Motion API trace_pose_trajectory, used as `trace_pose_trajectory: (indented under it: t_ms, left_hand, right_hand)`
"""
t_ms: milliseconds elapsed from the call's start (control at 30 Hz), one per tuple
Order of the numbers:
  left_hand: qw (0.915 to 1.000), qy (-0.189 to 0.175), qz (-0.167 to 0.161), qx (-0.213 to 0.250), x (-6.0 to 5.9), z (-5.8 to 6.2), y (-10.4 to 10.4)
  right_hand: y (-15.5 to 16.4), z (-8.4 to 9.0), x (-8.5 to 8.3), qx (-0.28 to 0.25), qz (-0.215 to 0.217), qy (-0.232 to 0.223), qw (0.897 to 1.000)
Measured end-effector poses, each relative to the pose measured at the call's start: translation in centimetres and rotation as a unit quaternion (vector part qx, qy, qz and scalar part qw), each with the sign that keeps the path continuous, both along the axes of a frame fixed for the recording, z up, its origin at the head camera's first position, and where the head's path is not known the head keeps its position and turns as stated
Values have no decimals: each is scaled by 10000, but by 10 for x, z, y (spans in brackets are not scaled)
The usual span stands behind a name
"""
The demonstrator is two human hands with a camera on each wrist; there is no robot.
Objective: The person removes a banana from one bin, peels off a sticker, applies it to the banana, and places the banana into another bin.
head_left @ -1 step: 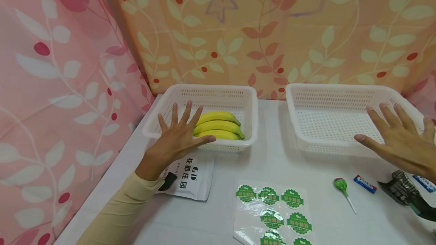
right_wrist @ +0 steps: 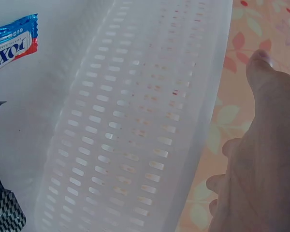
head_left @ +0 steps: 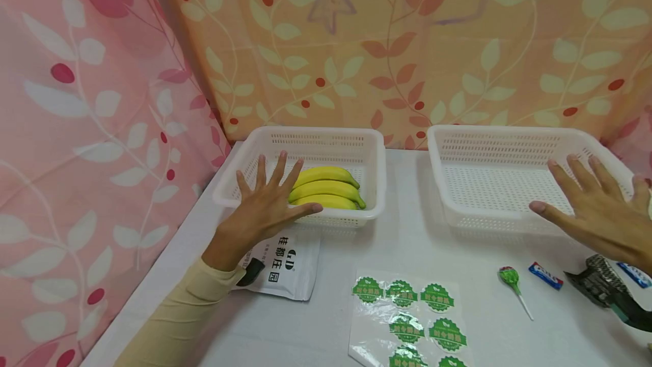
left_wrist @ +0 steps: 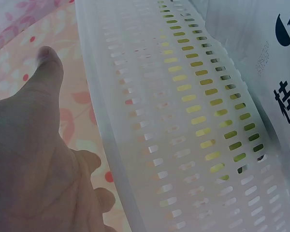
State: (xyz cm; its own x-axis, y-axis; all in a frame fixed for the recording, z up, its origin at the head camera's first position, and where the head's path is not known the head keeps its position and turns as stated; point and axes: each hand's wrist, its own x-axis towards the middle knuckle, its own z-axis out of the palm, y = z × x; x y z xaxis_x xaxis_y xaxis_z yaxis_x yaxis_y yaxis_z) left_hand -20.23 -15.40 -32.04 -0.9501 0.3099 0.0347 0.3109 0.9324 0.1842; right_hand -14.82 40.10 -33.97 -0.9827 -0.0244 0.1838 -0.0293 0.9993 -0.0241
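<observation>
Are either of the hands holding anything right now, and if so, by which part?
Nothing is held. The left hand is spread open over the near rim of the basket with bananas; the right hand is spread open over the empty basket.

no change seen between earlier head view and now. left hand (head_left: pixel 265 207) found in same spread pose above front rim of left basket (head_left: pixel 300 136) with bananas (head_left: pixel 326 188). right hand (head_left: pixel 598 209) found in same spread pose above front right of empty right basket (head_left: pixel 509 135). items on table (head_left: pixel 407 245) not displaced.
</observation>
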Motion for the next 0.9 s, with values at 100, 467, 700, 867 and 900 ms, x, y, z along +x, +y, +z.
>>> trace_pose_trajectory:
  t_ms: [100,467,700,867,900]
  left_hand:
    - [10000,-6,-11,22,-1,0,1]
    - [9991,-419,-88,51,-4,7,0]
    - [9801,-1418,-859,1091,-3,21,-7]
    - [9700,-1651,-1237,1288,-4,17,-9]
    - [9698,-1647,-1252,1294,-4,16,-9]
  right_hand:
    - [1,0,1,-21,-11,28,10000]
    - [-5,6,4,-291,144,286,9991]
    - [-51,31,3,-1611,976,449,9811]
    - [-104,41,-2,-2210,1712,761,9571]
    - [-114,41,-3,-2298,1904,821,9509]
